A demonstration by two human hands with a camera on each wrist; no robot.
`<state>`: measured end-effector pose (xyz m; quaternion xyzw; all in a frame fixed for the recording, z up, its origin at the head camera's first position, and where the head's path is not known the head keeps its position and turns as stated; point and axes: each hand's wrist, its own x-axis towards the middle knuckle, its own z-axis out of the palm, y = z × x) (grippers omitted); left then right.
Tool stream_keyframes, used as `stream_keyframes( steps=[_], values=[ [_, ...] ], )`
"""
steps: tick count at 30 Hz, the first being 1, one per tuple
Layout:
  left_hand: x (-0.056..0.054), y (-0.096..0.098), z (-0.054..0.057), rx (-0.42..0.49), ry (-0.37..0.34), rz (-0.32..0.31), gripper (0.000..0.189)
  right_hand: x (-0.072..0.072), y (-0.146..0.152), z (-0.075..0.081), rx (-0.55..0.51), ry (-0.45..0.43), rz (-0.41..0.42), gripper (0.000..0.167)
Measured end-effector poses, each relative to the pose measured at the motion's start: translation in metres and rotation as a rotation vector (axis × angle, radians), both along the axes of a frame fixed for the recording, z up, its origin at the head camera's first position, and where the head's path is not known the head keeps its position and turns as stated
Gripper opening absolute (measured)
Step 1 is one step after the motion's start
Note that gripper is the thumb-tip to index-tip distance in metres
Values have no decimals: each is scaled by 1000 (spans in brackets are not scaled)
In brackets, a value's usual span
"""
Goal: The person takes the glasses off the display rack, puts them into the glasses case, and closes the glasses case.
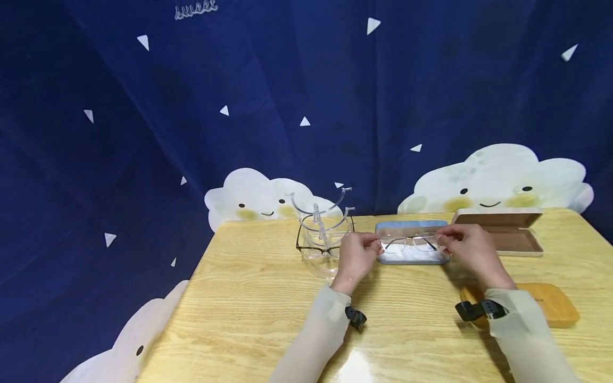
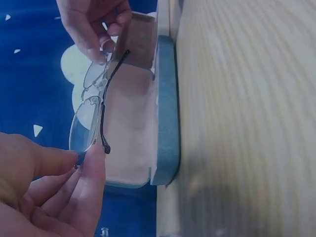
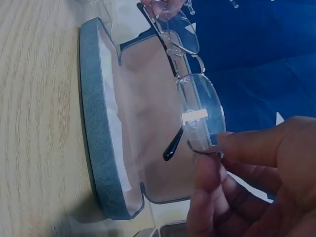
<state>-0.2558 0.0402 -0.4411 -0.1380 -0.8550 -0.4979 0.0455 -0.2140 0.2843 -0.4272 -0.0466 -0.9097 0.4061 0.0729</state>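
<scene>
- Glasses (image 1: 406,241) at the centre of it all, thin-rimmed and clear-lensed, held up level above the open blue case (image 1: 413,261)!
- Left hand (image 1: 357,256) on one end: thumb and fingers pinch the frame right at its outer corner.
- Right hand (image 1: 469,250) on the other end, a matching pinch, thumb on one side and fingertips on the other, so the pair spans the space between the two hands.
- Dark-tipped arms of the glasses lie behind the lenses, and the wrist views catch them nicely.
- Below, the blue case sits on the wooden desk (image 1: 230,330), lid raised at the back, pink lining on show, with something white (image 3: 111,94) lying in its base.
- Just right of it, a second case, brown inside (image 1: 514,240), stands open too.
- Nearer the person, an orange case (image 1: 555,306) lies partly hidden by the right wrist and its black strap (image 1: 479,310).
- Over to the left, a clear tiered stand (image 1: 322,229) carries dark-framed glasses (image 1: 310,248) low down, just beside the left hand.
- Behind everything hangs a deep-blue curtain (image 1: 297,64) printed with smiling clouds and small white triangles.
</scene>
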Motion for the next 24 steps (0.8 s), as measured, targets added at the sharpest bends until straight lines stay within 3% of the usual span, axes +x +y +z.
stream_keyframes(
  steps=[8,16,24],
  values=[
    [-1,5,-7,-12,-70,-22,26,-3,4,-4,30,-158,65,43],
    [3,9,-12,-42,-204,-74,40,-4,6,-8,-49,-238,103,57],
    [3,4,-16,-137,-200,-145,37,-8,5,-12,-50,-323,108,68]
  ],
)
